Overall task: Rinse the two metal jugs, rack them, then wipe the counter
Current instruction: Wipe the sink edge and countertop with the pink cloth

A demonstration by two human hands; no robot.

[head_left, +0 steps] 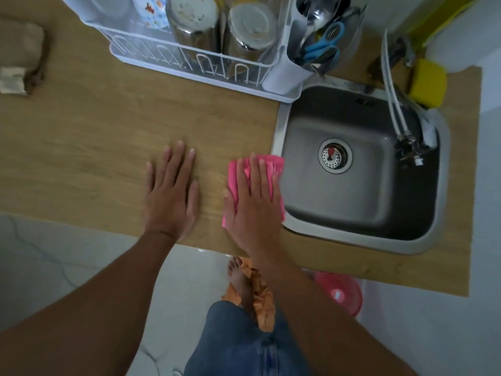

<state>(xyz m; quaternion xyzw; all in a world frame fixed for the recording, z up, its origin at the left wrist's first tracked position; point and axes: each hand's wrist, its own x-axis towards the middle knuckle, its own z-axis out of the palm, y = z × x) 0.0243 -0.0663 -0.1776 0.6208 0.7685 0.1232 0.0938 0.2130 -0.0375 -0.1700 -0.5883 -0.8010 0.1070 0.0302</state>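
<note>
Head view: shiny left jug (193, 28) and right jug (250, 29) stand inverted in rack (189, 75).

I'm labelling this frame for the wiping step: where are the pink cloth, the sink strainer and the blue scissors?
pink cloth (272, 164), head view, its uncovered far-right corner.
sink strainer (335, 156), head view, centre of the perforated disc.
blue scissors (315, 48), head view, on the blue handle.

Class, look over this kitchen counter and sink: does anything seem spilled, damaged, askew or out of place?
Mostly tidy: both jugs sit upside down in the rack, and no spill shows. One oddity: two white hoses hang loose into the sink at its right side, their metal ends seemingly unattached.
</note>
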